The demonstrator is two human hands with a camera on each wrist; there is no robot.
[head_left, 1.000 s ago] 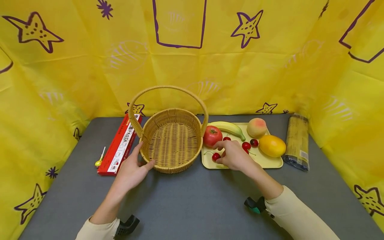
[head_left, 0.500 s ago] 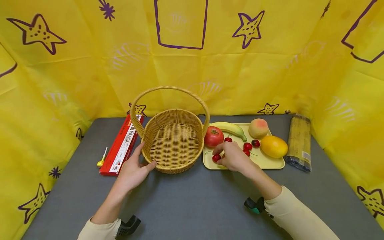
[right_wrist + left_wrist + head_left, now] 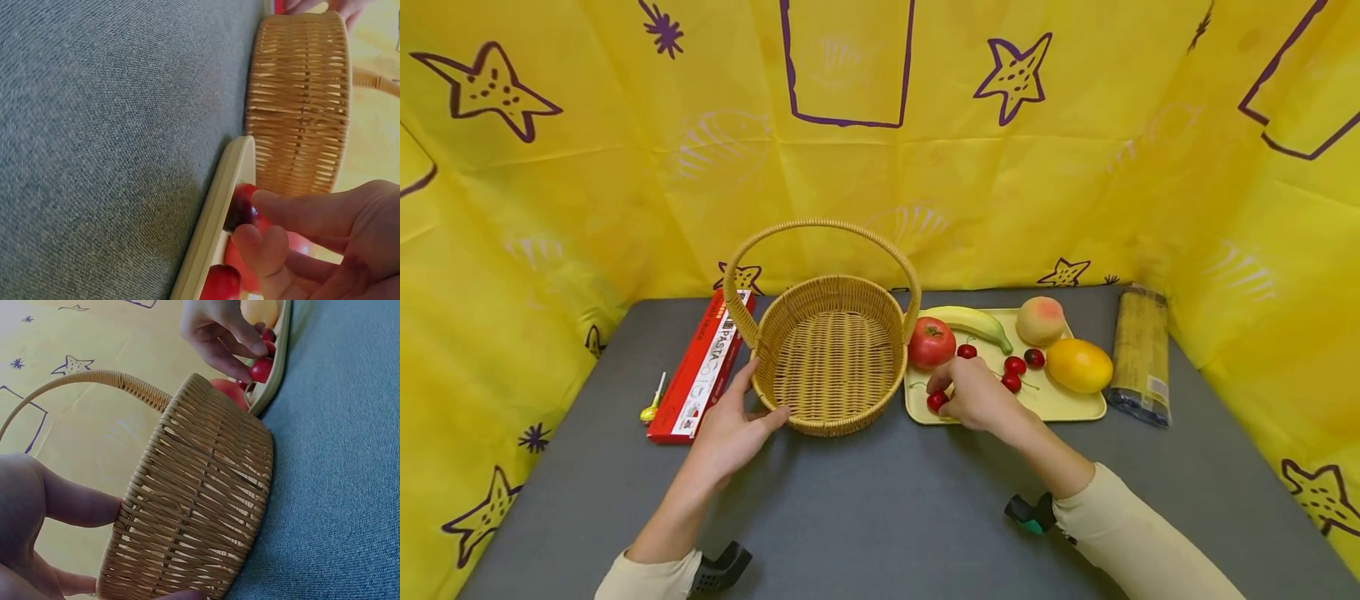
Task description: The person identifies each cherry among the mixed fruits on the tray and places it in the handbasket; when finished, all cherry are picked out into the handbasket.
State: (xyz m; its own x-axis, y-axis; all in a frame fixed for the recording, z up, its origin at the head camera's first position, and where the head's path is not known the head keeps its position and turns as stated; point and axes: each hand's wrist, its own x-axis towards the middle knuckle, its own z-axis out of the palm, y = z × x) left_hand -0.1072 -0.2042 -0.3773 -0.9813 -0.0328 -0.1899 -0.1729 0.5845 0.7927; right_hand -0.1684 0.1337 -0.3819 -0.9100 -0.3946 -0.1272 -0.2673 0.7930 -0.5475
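Observation:
The wicker basket stands on the table with its handle upright and nothing inside. My left hand holds its near left side, thumb at the rim; the left wrist view shows the thumb against the basket's wall. At the near left corner of the cream tray, my right hand pinches a red cherry between thumb and fingers, still low at the tray. In the right wrist view, fingertips touch this dark red cherry. A tomato lies just behind it.
Also on the tray are a banana, a peach, a yellow mango-like fruit and several cherries. A red pasta box and a lollipop lie left of the basket; a wrapped bundle lies right of the tray.
The right hand's fingers have closed in on the near left cherry, which has shifted slightly toward the near edge of the tray. The left hand and basket have stayed in place.

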